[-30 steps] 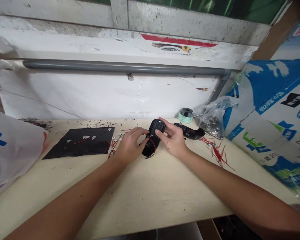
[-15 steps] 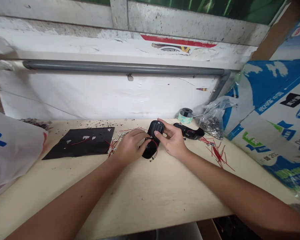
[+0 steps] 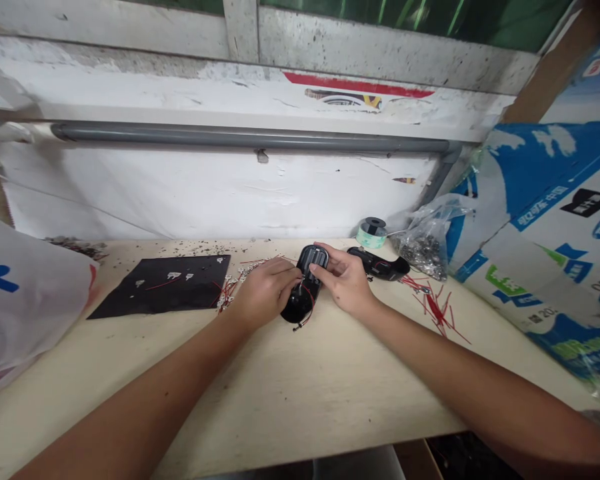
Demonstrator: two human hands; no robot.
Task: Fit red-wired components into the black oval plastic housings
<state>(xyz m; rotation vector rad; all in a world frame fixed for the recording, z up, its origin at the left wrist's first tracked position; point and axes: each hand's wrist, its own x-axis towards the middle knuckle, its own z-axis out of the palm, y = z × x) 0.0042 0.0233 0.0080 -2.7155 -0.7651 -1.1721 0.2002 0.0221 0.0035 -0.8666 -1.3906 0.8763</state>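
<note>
A black plastic housing [image 3: 299, 305] with a ribbed upper section is held tilted above the table. My right hand [image 3: 347, 280] grips its upper right side, thumb on the front and fingers behind. At its left edge, my left hand [image 3: 266, 292] is closed, fingertips pinched at the end of a thin red wire [image 3: 312, 301]. Exactly what sits between those fingertips is hidden. The wire curves down over the smooth lower part of the housing to a small metal end [image 3: 297, 327]. Just right of my right hand lies a second black housing [image 3: 380, 264].
Left of the hands, a black sheet [image 3: 165, 287] carries small metal tabs. More tabs and red wires [image 3: 225, 293] lie beside it. On the right are loose red wires [image 3: 437, 310], a tape roll [image 3: 371, 233], a clear bag of metal parts [image 3: 425, 243] and a blue-white carton [image 3: 545, 247].
The housing has tipped slightly, its lower end shifting left and down. My left fingertips have drawn closer together at its edge. The wire's loose end hangs a little lower and further left.
</note>
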